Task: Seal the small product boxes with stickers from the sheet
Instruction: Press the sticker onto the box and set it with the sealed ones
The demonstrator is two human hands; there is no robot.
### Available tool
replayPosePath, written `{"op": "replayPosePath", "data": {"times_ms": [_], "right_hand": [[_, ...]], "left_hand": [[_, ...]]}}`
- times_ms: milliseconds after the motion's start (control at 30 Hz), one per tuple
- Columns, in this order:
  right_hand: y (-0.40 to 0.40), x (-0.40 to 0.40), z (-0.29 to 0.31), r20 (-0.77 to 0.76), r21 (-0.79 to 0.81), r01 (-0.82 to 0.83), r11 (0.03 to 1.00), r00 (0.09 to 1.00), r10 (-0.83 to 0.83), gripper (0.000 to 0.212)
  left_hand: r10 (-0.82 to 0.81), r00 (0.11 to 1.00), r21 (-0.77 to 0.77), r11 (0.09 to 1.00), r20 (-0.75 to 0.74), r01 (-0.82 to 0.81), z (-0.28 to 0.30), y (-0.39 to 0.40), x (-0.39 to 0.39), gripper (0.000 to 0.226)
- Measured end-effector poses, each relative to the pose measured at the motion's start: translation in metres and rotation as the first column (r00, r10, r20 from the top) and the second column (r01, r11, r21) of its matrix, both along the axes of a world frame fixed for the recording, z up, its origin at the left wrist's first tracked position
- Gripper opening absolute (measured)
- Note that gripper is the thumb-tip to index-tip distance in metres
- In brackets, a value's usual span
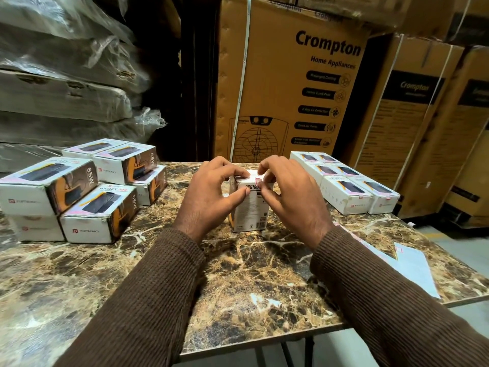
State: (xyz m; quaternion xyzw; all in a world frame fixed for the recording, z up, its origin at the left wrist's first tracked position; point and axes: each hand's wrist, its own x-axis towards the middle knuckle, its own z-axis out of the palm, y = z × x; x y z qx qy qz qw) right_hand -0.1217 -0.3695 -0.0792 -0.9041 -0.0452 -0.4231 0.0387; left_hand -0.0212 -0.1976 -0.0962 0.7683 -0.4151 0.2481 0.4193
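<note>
Head view: small white box (251,207) stands upright on the marbled counter (238,274), center. Your left hand (211,194) curls round its left side, thumb pressed on the front face. Your right hand (288,192) pinches a pink sticker (257,179) at the box's top front edge. Sticker sheet (412,266) lies at right. Stacked boxes (79,192) left; flat row of boxes (344,181) right.
</note>
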Motion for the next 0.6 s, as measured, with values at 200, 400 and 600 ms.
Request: {"op": "replayPosePath", "data": {"times_ms": [200,400,600], "right_hand": [[-0.0030,0.0007,-0.0055,0.023,-0.012,0.000,1.000,1.000,0.000,0.014],[-0.0066,0.0023,0.0007,0.004,0.155,-0.057,0.986,0.998,0.057,0.014],[-0.0068,0.0040,0.0005,-0.005,0.192,-0.051,0.980,0.999,0.053,0.019]], "left_hand": [[-0.001,1.000,-0.004,1.000,0.009,0.001,-0.0010,-0.0006,0.0010,0.026],[-0.002,1.000,-0.012,1.000,0.014,0.003,-0.0004,-0.0009,0.0008,0.026],[0.001,1.000,-0.012,1.000,0.014,-0.001,-0.0003,-0.0019,0.0011,0.026]]}}
